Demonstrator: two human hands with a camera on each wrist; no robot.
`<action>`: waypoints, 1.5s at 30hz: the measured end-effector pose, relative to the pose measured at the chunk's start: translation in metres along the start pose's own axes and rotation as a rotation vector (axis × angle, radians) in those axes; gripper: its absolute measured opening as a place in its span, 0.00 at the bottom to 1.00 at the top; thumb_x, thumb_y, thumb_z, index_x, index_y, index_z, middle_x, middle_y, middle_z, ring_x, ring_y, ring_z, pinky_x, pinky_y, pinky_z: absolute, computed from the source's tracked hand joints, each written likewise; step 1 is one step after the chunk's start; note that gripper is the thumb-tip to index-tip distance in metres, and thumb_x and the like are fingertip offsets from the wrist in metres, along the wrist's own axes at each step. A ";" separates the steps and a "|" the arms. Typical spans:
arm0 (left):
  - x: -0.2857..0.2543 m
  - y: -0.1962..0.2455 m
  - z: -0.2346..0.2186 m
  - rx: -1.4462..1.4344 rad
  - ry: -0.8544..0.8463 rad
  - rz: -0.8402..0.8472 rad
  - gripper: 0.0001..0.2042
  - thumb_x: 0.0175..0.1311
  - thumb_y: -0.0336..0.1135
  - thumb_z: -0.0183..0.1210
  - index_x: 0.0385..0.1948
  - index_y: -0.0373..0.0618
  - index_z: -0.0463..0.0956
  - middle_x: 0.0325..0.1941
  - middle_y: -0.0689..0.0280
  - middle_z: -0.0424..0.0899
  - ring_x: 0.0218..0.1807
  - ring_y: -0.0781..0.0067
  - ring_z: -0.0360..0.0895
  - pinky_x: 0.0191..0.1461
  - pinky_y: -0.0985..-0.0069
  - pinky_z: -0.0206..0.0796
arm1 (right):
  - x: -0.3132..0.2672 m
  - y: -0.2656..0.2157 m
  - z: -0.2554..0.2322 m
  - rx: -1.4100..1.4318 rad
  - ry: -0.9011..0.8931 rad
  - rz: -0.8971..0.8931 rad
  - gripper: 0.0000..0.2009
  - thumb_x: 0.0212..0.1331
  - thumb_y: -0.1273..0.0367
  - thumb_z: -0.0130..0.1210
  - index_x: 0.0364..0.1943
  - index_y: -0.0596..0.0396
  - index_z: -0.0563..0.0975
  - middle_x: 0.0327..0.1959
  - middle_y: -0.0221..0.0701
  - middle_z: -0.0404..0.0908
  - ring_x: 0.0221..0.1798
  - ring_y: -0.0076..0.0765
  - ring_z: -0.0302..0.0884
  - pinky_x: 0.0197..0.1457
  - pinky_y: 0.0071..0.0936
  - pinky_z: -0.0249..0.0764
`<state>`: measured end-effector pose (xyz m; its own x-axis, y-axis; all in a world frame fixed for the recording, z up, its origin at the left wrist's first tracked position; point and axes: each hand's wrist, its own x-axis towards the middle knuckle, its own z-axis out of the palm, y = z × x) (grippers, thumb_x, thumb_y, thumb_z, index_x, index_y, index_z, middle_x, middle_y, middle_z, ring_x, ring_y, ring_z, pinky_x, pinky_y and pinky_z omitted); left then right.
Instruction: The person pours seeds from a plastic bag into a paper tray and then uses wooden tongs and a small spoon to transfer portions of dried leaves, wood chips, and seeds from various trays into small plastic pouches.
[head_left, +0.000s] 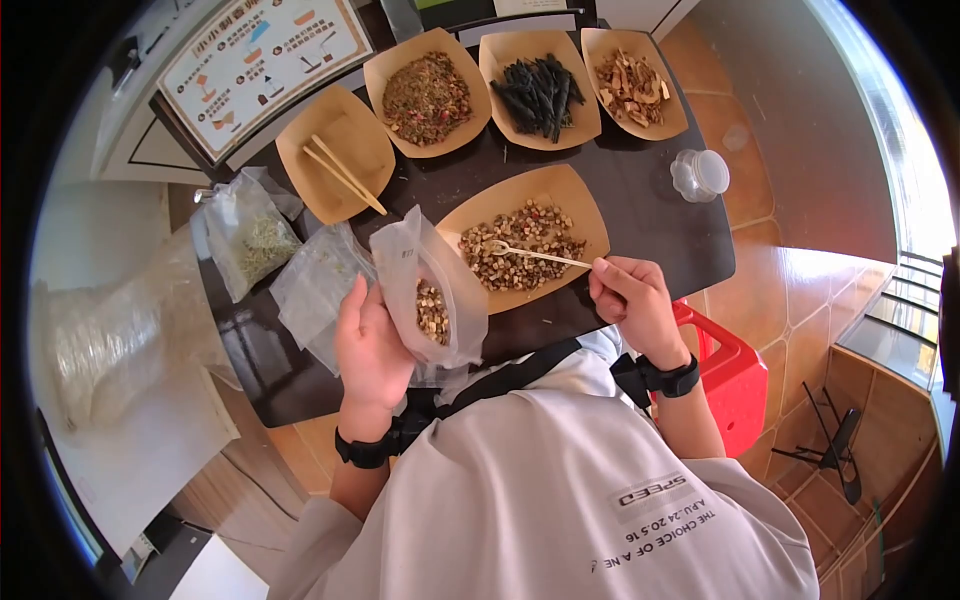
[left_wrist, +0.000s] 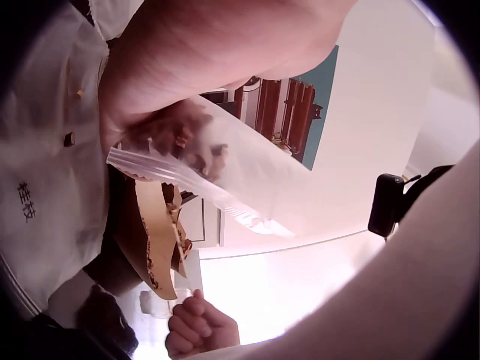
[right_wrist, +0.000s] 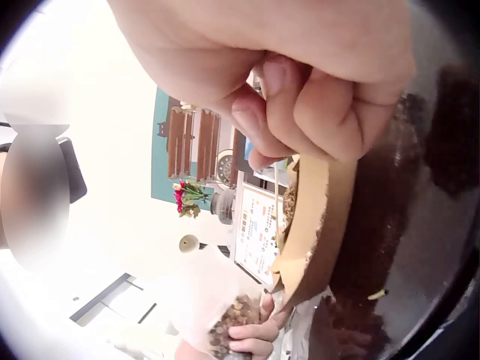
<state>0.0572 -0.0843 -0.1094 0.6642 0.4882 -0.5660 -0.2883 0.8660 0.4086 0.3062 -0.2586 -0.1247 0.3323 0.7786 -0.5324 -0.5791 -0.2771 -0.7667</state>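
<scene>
My left hand (head_left: 370, 345) holds a clear zip bag (head_left: 402, 250), its mouth gaping, with chopped brown and cream dried herb pieces (head_left: 432, 312) inside. The bag leans at the left end of a brown paper tray (head_left: 545, 182) that holds more of the same pieces. Between thumb and fingers, my right hand (head_left: 640, 305) pinches the handle end of a slim pale spoon (head_left: 550, 257). The spoon's bowl lies over the pieces in the tray. In the right wrist view, the curled fingers (right_wrist: 330, 112) hide most of the spoon.
Paper trays of reddish crumbled herbs (head_left: 427, 98), black strips (head_left: 540, 97) and tan slices (head_left: 632, 88) line the back. Chopsticks (head_left: 345, 175) lie in another tray. More bags (head_left: 250, 235) sit left; a lidded jar (head_left: 700, 176) stands right. A red stool (head_left: 725, 380) is beside the table.
</scene>
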 end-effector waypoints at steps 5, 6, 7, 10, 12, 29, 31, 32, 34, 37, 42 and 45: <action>0.002 -0.007 0.002 0.199 0.049 0.152 0.27 0.76 0.51 0.38 0.65 0.37 0.63 0.67 0.61 0.72 0.67 0.64 0.69 0.71 0.66 0.56 | -0.022 -0.029 0.014 -0.037 -0.044 -0.097 0.17 0.71 0.66 0.52 0.24 0.63 0.76 0.16 0.20 0.66 0.18 0.15 0.56 0.22 0.18 0.50; 0.001 -0.008 0.007 0.199 0.043 0.146 0.27 0.77 0.50 0.38 0.65 0.37 0.63 0.67 0.61 0.73 0.67 0.65 0.69 0.71 0.66 0.56 | -0.031 -0.037 0.028 -0.236 -0.040 -0.181 0.15 0.69 0.68 0.53 0.25 0.64 0.77 0.16 0.22 0.69 0.19 0.16 0.60 0.23 0.20 0.55; 0.001 -0.009 0.010 0.199 0.038 0.138 0.26 0.77 0.49 0.37 0.65 0.37 0.64 0.66 0.61 0.73 0.67 0.65 0.69 0.72 0.66 0.56 | -0.037 -0.040 0.040 -0.435 -0.036 -0.262 0.12 0.67 0.71 0.54 0.27 0.65 0.79 0.17 0.25 0.73 0.20 0.18 0.64 0.23 0.21 0.60; 0.005 -0.008 0.004 0.187 -0.038 0.089 0.27 0.77 0.50 0.37 0.65 0.37 0.64 0.66 0.60 0.73 0.67 0.65 0.69 0.71 0.65 0.56 | -0.047 -0.039 0.050 -0.770 -0.037 -0.587 0.06 0.59 0.78 0.52 0.27 0.65 0.79 0.19 0.36 0.77 0.21 0.29 0.72 0.25 0.26 0.64; 0.006 -0.008 0.002 0.190 -0.038 0.082 0.27 0.77 0.51 0.38 0.65 0.37 0.63 0.66 0.60 0.73 0.67 0.65 0.69 0.71 0.65 0.57 | -0.055 -0.045 0.036 -0.824 0.113 -0.632 0.05 0.59 0.78 0.56 0.28 0.64 0.80 0.18 0.39 0.76 0.18 0.34 0.72 0.22 0.26 0.64; 0.010 -0.007 -0.001 0.190 -0.156 -0.211 0.36 0.73 0.61 0.38 0.65 0.34 0.64 0.62 0.57 0.77 0.62 0.64 0.74 0.68 0.68 0.61 | -0.003 0.014 0.003 -0.269 0.168 -0.101 0.19 0.71 0.65 0.51 0.22 0.61 0.75 0.14 0.17 0.60 0.17 0.13 0.50 0.20 0.19 0.45; 0.012 -0.007 0.000 0.135 -0.163 -0.200 0.35 0.73 0.61 0.39 0.65 0.35 0.65 0.62 0.57 0.76 0.63 0.64 0.73 0.68 0.66 0.61 | 0.004 0.015 -0.001 -0.065 0.082 -0.014 0.18 0.72 0.65 0.51 0.22 0.61 0.74 0.14 0.17 0.60 0.16 0.13 0.49 0.20 0.20 0.43; 0.011 -0.006 -0.001 0.137 -0.165 -0.197 0.35 0.73 0.61 0.39 0.65 0.35 0.65 0.62 0.57 0.76 0.63 0.64 0.73 0.68 0.66 0.61 | 0.006 0.013 -0.002 -0.066 0.080 -0.018 0.18 0.72 0.65 0.51 0.22 0.61 0.74 0.14 0.17 0.60 0.16 0.13 0.49 0.20 0.20 0.43; 0.009 -0.005 -0.002 0.023 -0.146 -0.112 0.33 0.73 0.60 0.40 0.64 0.37 0.65 0.62 0.58 0.76 0.64 0.63 0.72 0.68 0.64 0.61 | 0.008 0.008 -0.002 -0.008 0.062 -0.021 0.18 0.72 0.65 0.51 0.23 0.61 0.74 0.14 0.17 0.59 0.16 0.13 0.49 0.20 0.20 0.43; 0.007 -0.006 -0.006 0.100 -0.057 0.086 0.30 0.74 0.56 0.42 0.63 0.38 0.66 0.62 0.59 0.76 0.64 0.63 0.71 0.69 0.63 0.59 | 0.004 -0.008 -0.003 -0.023 0.038 -0.045 0.18 0.72 0.65 0.51 0.23 0.61 0.74 0.14 0.18 0.60 0.17 0.13 0.50 0.20 0.20 0.44; 0.011 -0.010 0.005 0.185 0.053 0.235 0.27 0.75 0.51 0.42 0.65 0.40 0.64 0.64 0.60 0.75 0.67 0.63 0.69 0.72 0.63 0.55 | -0.022 -0.042 0.019 -0.199 -0.040 -0.160 0.17 0.70 0.68 0.52 0.24 0.63 0.78 0.16 0.20 0.68 0.20 0.14 0.58 0.23 0.18 0.50; 0.012 -0.010 0.009 0.146 0.044 0.203 0.26 0.75 0.50 0.41 0.65 0.40 0.64 0.64 0.60 0.74 0.67 0.63 0.69 0.71 0.63 0.56 | -0.037 -0.053 0.042 -0.688 -0.098 -0.379 0.12 0.65 0.71 0.55 0.24 0.64 0.79 0.19 0.23 0.73 0.23 0.14 0.62 0.26 0.19 0.57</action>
<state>0.0748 -0.0883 -0.1137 0.5717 0.6573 -0.4911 -0.3076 0.7266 0.6143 0.2933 -0.2491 -0.0489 0.3293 0.9268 -0.1806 0.1618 -0.2438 -0.9562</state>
